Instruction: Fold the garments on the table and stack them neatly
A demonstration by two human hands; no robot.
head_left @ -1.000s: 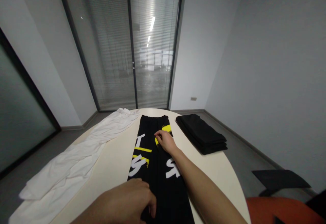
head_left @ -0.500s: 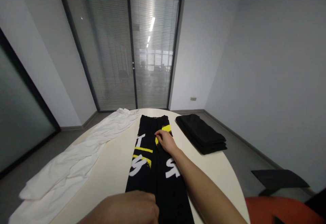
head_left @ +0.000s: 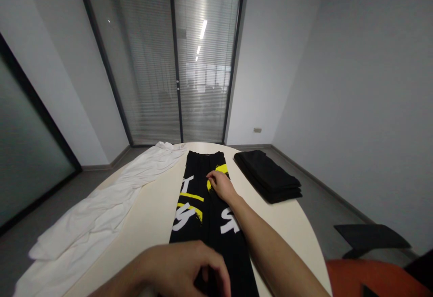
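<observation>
Black trousers (head_left: pixel 206 225) with white and yellow print lie lengthwise down the middle of a cream table (head_left: pixel 152 211). My right hand (head_left: pixel 221 185) reaches out over them and rests on the yellow patch near the far end, fingers curled with the fingertips pressing the cloth. My left hand (head_left: pixel 187 265) is at the near end of the trousers, fingers bent down onto the black fabric; whether it pinches the cloth is hidden.
A long white garment (head_left: pixel 98 207) sprawls along the table's left side. A folded pile of black clothes (head_left: pixel 269 175) sits at the right edge. An orange chair seat (head_left: pixel 375 279) is at bottom right; a glass door with blinds stands behind the table.
My left hand has shifted slightly right at the near end and its fingers have curled more. The trousers lie a little straighter. My right hand has barely moved.
</observation>
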